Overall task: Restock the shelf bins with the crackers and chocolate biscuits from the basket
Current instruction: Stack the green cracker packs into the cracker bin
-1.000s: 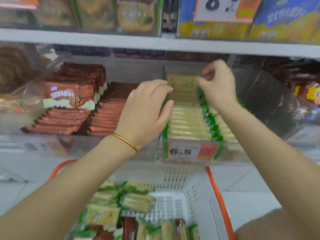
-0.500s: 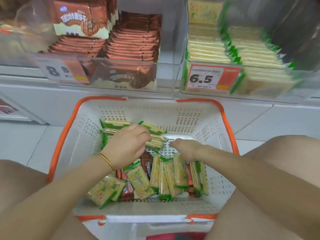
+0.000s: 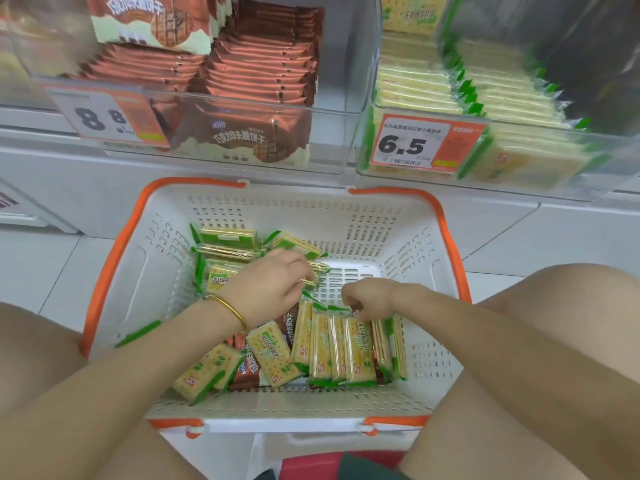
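In the basket (image 3: 415, 237), the left hand (image 3: 273, 285) pinches a cracker pack (image 3: 318, 267); the right hand (image 3: 369, 297) curls (grip unclear) over upright packs (image 3: 356, 348).

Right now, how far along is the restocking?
Done: the biscuit bin and cracker bin hold rows. In hand: the left hand grips a cracker pack in the basket; the right hand reaches beside it. Left: many crackers and some biscuits there.

The left hand (image 3: 273, 289) and right hand (image 3: 369, 299) reach among cracker packs (image 3: 349, 348) in the white basket (image 3: 346, 216).
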Motion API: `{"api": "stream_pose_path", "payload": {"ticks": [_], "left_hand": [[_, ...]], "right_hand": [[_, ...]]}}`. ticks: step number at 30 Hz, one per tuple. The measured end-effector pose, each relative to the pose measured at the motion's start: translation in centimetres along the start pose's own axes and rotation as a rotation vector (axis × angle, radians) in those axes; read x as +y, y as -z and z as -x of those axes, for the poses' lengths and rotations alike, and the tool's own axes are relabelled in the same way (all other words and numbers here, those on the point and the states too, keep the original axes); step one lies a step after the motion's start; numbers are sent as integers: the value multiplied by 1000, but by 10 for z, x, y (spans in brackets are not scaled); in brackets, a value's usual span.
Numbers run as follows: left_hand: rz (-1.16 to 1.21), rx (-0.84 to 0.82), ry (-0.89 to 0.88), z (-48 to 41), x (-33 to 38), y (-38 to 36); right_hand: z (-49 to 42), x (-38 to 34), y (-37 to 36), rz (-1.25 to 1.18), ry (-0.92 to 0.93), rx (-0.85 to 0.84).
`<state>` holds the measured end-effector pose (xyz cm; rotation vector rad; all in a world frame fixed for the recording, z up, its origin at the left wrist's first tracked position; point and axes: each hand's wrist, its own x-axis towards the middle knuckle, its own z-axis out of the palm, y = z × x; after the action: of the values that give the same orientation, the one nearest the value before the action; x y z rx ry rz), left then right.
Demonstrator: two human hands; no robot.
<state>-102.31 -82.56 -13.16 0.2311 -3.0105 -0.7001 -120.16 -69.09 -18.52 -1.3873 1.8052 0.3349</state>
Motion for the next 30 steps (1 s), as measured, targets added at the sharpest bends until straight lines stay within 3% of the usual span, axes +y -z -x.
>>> {"api": "stream_pose_path", "payload": {"ticks": [6,10,13,16,20,30], "left_hand": [[18,-57,43,5,3,-7],[37,-107,82,7,1,-7],[130,-121,150,2,3,-4],[335,-145,300,-3,10,4],[553,-157,362,-5,12,13],[778,-57,443,-13,25,49]], "right_hand": [[-15,-8,-35,-7,-84,18],[-9,-7,-12,31,-51,-51],[10,-7,24,-76,10,7],[38,-9,57,-355,23,83],[70,-6,74,-796,61,232],[115,-15,76,-1201,107,449]]}}
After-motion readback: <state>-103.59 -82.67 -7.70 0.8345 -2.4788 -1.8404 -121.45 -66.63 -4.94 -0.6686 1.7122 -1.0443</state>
